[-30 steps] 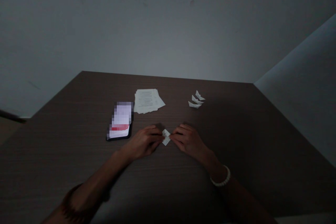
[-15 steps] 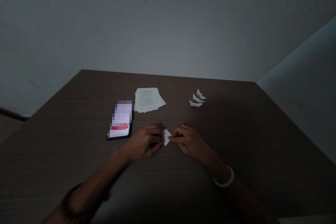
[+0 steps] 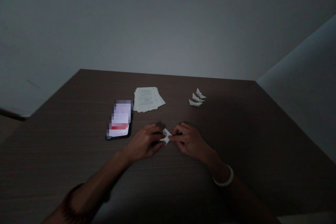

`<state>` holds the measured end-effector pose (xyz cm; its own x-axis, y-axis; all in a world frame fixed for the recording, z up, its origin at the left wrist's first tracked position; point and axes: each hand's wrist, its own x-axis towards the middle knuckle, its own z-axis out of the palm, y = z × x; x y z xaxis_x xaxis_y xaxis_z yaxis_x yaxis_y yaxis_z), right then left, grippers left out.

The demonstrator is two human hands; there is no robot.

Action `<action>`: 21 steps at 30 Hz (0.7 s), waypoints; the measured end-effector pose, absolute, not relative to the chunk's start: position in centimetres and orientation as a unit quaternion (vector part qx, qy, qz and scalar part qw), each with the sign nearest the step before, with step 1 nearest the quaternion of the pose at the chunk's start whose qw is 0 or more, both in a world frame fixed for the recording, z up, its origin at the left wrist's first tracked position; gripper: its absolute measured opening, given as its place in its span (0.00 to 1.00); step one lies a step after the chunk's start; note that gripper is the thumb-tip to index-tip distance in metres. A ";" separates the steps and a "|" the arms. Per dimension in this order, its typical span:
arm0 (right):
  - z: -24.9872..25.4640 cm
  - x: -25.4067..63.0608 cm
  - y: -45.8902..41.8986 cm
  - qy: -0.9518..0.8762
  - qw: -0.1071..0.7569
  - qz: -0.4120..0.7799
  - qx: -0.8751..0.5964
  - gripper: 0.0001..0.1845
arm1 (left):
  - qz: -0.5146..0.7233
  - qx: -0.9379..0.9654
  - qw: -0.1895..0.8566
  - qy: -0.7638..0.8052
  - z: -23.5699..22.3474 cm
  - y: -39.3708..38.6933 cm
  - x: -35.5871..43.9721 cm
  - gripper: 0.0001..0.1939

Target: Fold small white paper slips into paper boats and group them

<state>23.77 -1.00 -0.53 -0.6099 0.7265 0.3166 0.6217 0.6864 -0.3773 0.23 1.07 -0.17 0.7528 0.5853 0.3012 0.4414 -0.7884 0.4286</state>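
Note:
A small folded piece of white paper [image 3: 166, 136] lies on the dark wooden table [image 3: 236, 140], pinched from both sides. My left hand [image 3: 144, 142] grips its left edge with curled fingers. Closed on its right edge is my right hand [image 3: 188, 140], which wears a pale bead bracelet [image 3: 223, 180] at the wrist. Most of the paper is hidden between the fingertips.
A phone [image 3: 119, 119] with a lit screen lies left of my hands. Behind it sits a stack of paper sheets [image 3: 147, 99]. Three small folded paper shapes [image 3: 197, 98] rest at the back right. Grey walls stand beyond the table's far and right edges.
The fingertips have drawn closer together and the paper now looks smaller and more folded. Both hands stay at the same spot on the table.

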 end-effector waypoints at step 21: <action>-0.1 22.9 -1.4 -0.857 0.255 0.142 -0.426 0.12 | 0.190 0.926 0.103 0.309 0.3 0.3 1.0 0.14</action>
<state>22.87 -1.37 -0.07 -0.5075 0.8014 0.3166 0.6568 0.5976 -0.4598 1.04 0.27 0.27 0.7368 0.6112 0.2892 0.5330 -0.7882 0.3078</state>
